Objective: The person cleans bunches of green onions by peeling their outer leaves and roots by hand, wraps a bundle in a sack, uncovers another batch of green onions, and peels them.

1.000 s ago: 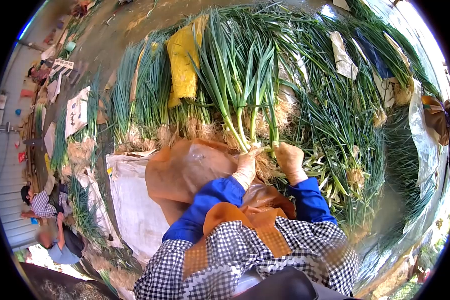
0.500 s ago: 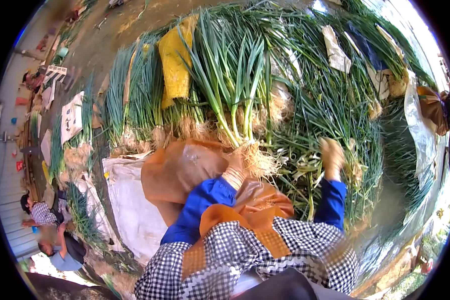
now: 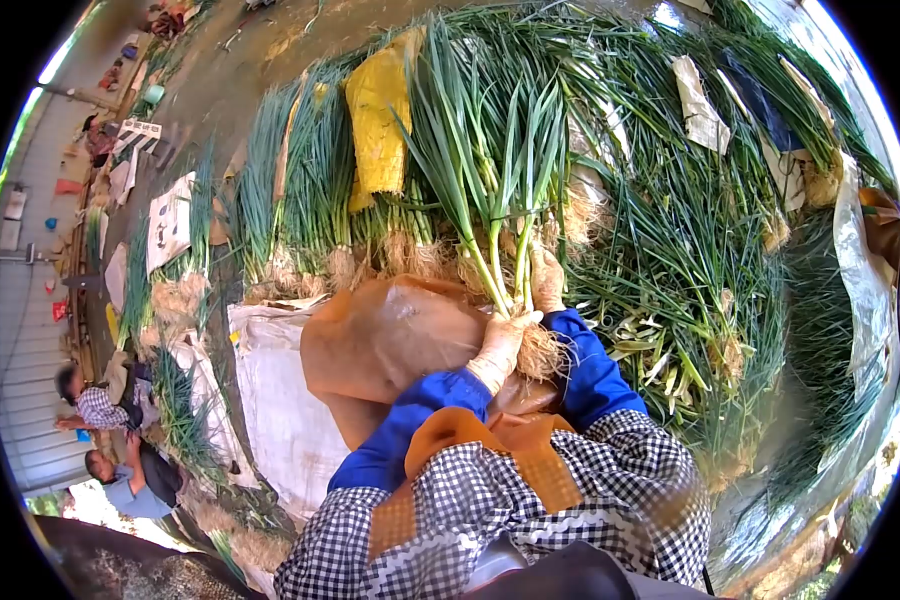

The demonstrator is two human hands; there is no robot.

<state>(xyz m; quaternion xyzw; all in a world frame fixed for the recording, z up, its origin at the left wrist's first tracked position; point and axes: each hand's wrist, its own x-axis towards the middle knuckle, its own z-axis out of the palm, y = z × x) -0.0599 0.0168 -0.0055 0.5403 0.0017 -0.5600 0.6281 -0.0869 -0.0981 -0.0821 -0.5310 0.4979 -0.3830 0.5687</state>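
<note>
A bunch of green onions [image 3: 500, 240] stands with its leaves pointing away from me and its pale roots [image 3: 542, 354] hanging near my lap. My left hand [image 3: 503, 343] is closed around the stalks just above the roots. On the right side of the same bunch, my right hand [image 3: 547, 277] is against the stems, its fingers partly hidden behind them. An orange-brown apron [image 3: 390, 335] covers my lap beneath the bunch. Past it, more bundled green onions [image 3: 290, 220] stand in a row with roots toward me.
Loose green onions [image 3: 670, 230] lie heaped to the right, with peeled leaf scraps [image 3: 660, 365] beside my right arm. A yellow sack [image 3: 380, 120] drapes over the row. At left are a white sack [image 3: 290, 410] and two people, one in a checked shirt [image 3: 98, 408], one in blue [image 3: 135, 495].
My right hand has moved left from the heap of loose onions to the held bunch. My left hand still grips the stalks. The whole view has shifted slightly.
</note>
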